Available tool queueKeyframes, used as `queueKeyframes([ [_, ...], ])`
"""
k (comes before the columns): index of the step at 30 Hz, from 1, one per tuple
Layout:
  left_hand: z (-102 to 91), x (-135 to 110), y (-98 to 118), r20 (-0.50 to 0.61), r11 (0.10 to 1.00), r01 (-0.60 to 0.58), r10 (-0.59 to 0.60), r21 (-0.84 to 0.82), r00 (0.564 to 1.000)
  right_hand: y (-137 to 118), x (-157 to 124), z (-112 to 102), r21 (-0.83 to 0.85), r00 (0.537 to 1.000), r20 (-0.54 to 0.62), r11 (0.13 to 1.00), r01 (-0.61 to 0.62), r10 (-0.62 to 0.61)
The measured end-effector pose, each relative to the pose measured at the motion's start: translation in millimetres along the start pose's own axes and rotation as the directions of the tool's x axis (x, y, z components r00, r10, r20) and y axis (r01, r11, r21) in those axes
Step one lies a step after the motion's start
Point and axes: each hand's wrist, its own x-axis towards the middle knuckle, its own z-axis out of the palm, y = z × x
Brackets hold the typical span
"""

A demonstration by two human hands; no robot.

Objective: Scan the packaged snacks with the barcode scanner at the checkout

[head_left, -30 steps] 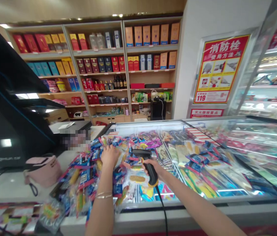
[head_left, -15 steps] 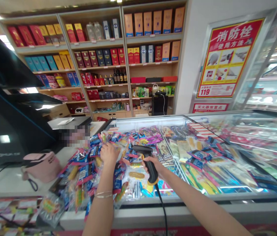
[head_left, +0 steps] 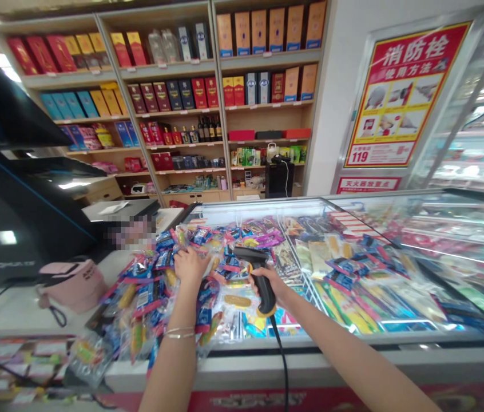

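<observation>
My right hand (head_left: 266, 281) is wrapped around the handle of a black and yellow barcode scanner (head_left: 263, 292). The scanner's head points left, above the freezer's contents, and its cable hangs down toward me. My left hand (head_left: 189, 265) lies palm down among a heap of wrapped snacks (head_left: 147, 294), fingers bent over a snack packet that it mostly covers. The heap mixes blue and pink wrappers with clear bags holding corn-shaped pieces. Below the scanner, one clear-wrapped yellow piece (head_left: 237, 300) lies by itself.
A glass-topped chest freezer (head_left: 268, 366) spans the front, with a wire divider and more packets inside. On the left counter are a pink pouch (head_left: 72, 286) and a black checkout terminal (head_left: 14, 229). Shelves of boxes (head_left: 169, 94) stand behind. One bagged snack (head_left: 90, 357) hangs over the counter's edge.
The view has shifted slightly. Both hands stay almost in place, the right still holding the scanner and the left still on the snack heap.
</observation>
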Motion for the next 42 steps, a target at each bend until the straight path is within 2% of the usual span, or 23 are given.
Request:
queueKeyframes([
  [5,-2.4,0,0,0.039,0.995,-0.101,0.101,-0.015,0.994,0,0,1,0.009,1.000,0.002,1.000,0.014,-0.014],
  [8,-1.1,4,-1,-0.007,0.967,-0.227,0.228,-0.118,0.974,1,-1,1,0.007,0.999,0.022,0.999,0.038,-0.038],
  [10,1.9,8,-1,-0.079,0.932,-0.279,0.268,-0.229,0.960,1,-1,1,0.010,0.999,0.032,0.999,0.041,-0.041],
  [13,7.0,12,2,-0.222,0.848,-0.291,0.210,-0.444,0.952,0,-3,3,0.014,0.999,0.032,1.000,0.025,-0.026],
  [16,10.7,15,5,-0.288,0.696,-0.278,0.105,-0.662,0.952,-2,-5,4,0.013,1.000,0.007,1.000,0.021,-0.021],
  [18,12.6,15,8,-0.227,0.576,-0.198,0.022,-0.793,0.974,-4,-6,5,0.000,0.999,-0.011,0.999,0.039,-0.039],
  [21,14.8,15,10,-0.043,0.374,-0.017,-0.062,-0.927,0.997,-6,-9,6,-0.061,0.996,-0.016,0.994,0.090,-0.092],
  [23,14.5,15,11,0.017,0.318,0.034,-0.058,-0.948,0.998,-9,-11,7,-0.109,0.991,-0.004,0.985,0.133,-0.135],
  [25,12.1,13,11,-0.024,0.397,-0.020,-0.007,-0.918,1.000,-12,-14,8,-0.160,0.984,0.017,0.971,0.178,-0.178],
  [27,8.0,10,10,-0.130,0.552,-0.158,0.090,-0.819,0.987,-15,-17,9,-0.214,0.976,0.028,0.953,0.216,-0.215],
  [30,1.7,6,9,-0.249,0.719,-0.360,0.262,-0.594,0.932,-19,-19,11,-0.270,0.966,0.017,0.929,0.251,-0.257],
  [33,-2.0,4,9,-0.238,0.770,-0.426,0.354,-0.474,0.904,-20,-19,12,-0.326,0.959,0.014,0.905,0.272,-0.284],
  [37,-3.4,4,10,-0.204,0.799,-0.413,0.359,-0.438,0.911,-20,-19,11,-0.393,0.952,0.011,0.874,0.285,-0.305],
  [42,-3.1,5,10,-0.190,0.807,-0.407,0.361,-0.428,0.913,-21,-20,11,-0.375,0.956,0.003,0.886,0.272,-0.292],
])
